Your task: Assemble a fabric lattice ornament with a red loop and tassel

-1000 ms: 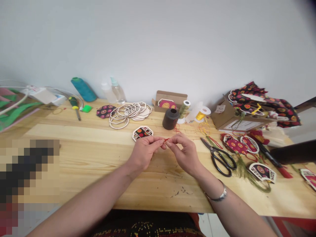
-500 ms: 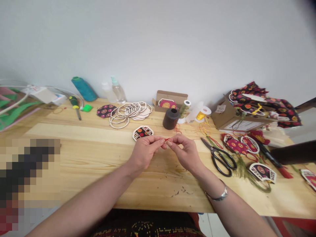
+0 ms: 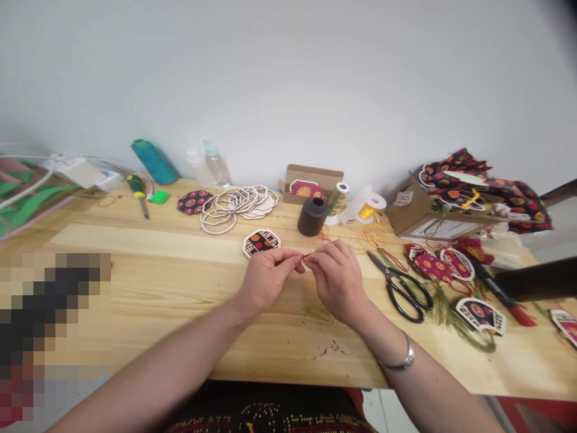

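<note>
Over the middle of the wooden table, my left hand [image 3: 265,276] pinches a thin red cord [image 3: 305,258] between thumb and forefinger. My right hand [image 3: 340,279] meets it there, its fingertips closed on the same cord. Something small and pale seems to sit at the cord between the fingers, too small to name. Just behind my left hand lies an ornament [image 3: 260,242] with a pale fretwork frame over dark patterned fabric; the hand hides its lower edge. Black-handled scissors [image 3: 401,285] lie to the right of my right hand, apart from it.
Behind my hands stand a black thread cone [image 3: 312,218], a green spool [image 3: 338,198] and a yellow spool [image 3: 372,206]. Wooden frames [image 3: 238,207] lie in a pile at back left. Tasselled ornaments [image 3: 480,316] and a cardboard box [image 3: 419,207] take up the right side.
My right hand has turned, its back now more upward and its fingers curled over the cord. The left hand keeps its pinch almost in place.
</note>
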A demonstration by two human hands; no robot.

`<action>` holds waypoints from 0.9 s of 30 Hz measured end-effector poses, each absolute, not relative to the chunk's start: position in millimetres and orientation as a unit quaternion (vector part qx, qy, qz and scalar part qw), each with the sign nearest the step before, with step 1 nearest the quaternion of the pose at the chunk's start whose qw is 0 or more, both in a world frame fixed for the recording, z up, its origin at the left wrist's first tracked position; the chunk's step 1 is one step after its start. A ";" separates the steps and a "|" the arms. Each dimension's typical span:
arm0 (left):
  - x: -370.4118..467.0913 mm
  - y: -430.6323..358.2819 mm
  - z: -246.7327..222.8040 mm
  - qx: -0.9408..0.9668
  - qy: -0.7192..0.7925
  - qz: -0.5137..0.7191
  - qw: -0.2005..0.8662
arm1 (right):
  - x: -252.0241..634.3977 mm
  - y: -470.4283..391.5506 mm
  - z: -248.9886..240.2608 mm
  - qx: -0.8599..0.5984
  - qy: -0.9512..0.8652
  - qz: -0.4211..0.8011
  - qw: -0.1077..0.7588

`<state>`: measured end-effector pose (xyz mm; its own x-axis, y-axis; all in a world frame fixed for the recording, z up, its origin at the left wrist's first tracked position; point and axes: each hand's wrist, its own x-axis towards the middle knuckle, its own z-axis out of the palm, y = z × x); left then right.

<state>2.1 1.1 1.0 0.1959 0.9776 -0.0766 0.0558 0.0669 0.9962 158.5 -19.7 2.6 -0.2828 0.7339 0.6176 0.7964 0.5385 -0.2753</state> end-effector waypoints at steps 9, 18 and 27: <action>2.6 -0.7 6.0 0.572 0.485 0.415 0.515 | 157.3 -19.7 2.9 -0.472 -0.791 -0.078 0.381; 1.9 -0.3 3.7 0.579 0.484 0.413 0.509 | 156.4 -19.5 -0.2 -0.492 -0.751 0.029 0.439; 4.8 -4.8 5.7 0.592 0.484 0.439 0.471 | 155.8 -20.4 0.8 -0.490 -0.745 0.029 0.450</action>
